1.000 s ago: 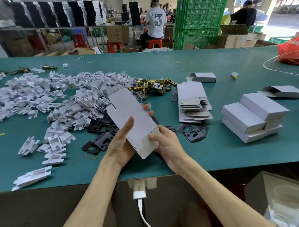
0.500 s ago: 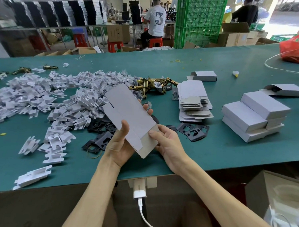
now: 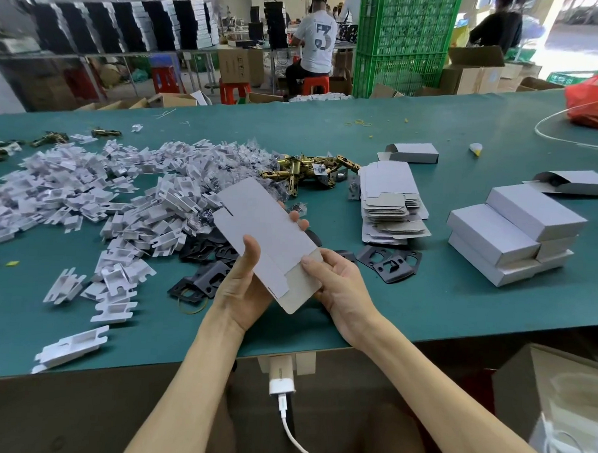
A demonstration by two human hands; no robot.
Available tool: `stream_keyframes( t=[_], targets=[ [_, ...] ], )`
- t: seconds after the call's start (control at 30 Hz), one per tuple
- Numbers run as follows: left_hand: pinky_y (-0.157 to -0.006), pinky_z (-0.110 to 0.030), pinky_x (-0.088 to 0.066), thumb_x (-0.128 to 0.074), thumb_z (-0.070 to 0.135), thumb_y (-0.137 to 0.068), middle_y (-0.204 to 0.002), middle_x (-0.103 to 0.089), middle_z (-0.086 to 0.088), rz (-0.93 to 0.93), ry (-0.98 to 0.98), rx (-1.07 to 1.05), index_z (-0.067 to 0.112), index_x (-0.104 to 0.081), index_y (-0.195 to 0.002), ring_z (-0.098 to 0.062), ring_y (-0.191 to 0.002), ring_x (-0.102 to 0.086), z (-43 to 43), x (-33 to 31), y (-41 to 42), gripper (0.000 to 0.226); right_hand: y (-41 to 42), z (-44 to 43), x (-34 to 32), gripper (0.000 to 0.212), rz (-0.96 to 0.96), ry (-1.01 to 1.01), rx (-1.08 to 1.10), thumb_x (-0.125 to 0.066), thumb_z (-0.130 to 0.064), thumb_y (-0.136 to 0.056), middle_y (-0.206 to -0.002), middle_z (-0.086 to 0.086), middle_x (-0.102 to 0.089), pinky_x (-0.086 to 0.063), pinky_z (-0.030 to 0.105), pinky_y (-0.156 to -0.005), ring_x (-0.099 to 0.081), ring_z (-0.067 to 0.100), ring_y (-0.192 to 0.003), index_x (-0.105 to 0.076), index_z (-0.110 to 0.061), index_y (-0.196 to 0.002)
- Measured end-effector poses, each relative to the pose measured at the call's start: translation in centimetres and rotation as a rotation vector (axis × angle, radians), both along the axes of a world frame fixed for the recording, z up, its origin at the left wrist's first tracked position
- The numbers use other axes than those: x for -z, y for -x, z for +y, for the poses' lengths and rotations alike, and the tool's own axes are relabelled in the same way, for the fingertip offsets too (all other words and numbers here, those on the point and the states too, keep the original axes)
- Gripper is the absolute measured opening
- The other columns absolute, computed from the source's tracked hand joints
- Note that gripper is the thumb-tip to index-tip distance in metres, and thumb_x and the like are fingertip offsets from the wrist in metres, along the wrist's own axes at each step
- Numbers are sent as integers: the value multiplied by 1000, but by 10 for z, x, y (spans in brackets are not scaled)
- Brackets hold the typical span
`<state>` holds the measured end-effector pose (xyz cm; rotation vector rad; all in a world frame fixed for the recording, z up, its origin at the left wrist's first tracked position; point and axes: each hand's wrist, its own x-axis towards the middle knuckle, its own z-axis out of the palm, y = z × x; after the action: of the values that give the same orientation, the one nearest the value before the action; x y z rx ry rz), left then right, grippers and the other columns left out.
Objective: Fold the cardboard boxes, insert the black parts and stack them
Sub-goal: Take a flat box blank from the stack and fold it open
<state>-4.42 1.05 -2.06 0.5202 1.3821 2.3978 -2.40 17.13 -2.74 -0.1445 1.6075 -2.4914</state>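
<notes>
- We are taking the pile (image 3: 387, 202) of unfolded flats on the table (image 3: 423, 320) as our reference for every position.
- We are finding several closed boxes (image 3: 509, 232) stacked to the right of the pile. They are looking finished, though we cannot see inside them.
- We are noting one part-open box (image 3: 414, 152) just behind the pile and another (image 3: 580, 182) well to its right, beyond the stack. Both are reading as incomplete.
- The pile is holding many flats, so we are judging that most of the work is remaining.
- Black parts (image 3: 388, 262) are lying loose just in front of the pile, with more to its left beside a heap of white inserts (image 3: 86, 196).
- The blank (image 3: 266, 238) is being held in the air to the left of the pile and nearer to us. It is lying flat, unfolded, with no black part in it.
- The left hand (image 3: 243, 292) is clamping the blank: the thumb is pressing its grey face and the fingers are wrapping behind, tips showing at the far edge.
- The right hand (image 3: 339, 286) is pinching the brown flap (image 3: 301, 288) at the near end with its thumb on top. Its fingers are hiding behind the card.
- We are judging that the opening of this blank is only beginning.
</notes>
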Motion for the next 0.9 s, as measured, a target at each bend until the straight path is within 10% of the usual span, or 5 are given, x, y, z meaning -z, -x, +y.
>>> stream_keyframes(
  t=[0.43,0.6,0.9],
  targets=[
    [-126,-58,-19,-77,64,-76,-159,-37,-15,67,-77,102,7,-26,-161,-34,-153,-26,1,-2,0,115,-1,-1,1,30,15,5,16,-69,-17,-93,-112,11,-76,-57,27,-77,-72,18,-94,-65,-4,-120],
    [-124,-57,-27,-81,63,-72,-155,-41,-18,30,-99,108,4,-28,-161,-36,-150,-35,1,2,-2,119,-1,-3,1,47,22,-83,66,-79,-34,-79,-110,14,-76,-54,49,-98,-70,28,-102,-67,-5,-114],
    [-78,-29,-58,-87,76,-46,-93,-65,-2,-217,-300,-133,8,-61,-116,-15,-79,-65,5,-3,3,101,-8,-15,-3,80,274,-389,-11,-76,-47,-82,-100,22,-72,-52,34,-89,-70,26,-91,-38,-28,-150]
  ],
)
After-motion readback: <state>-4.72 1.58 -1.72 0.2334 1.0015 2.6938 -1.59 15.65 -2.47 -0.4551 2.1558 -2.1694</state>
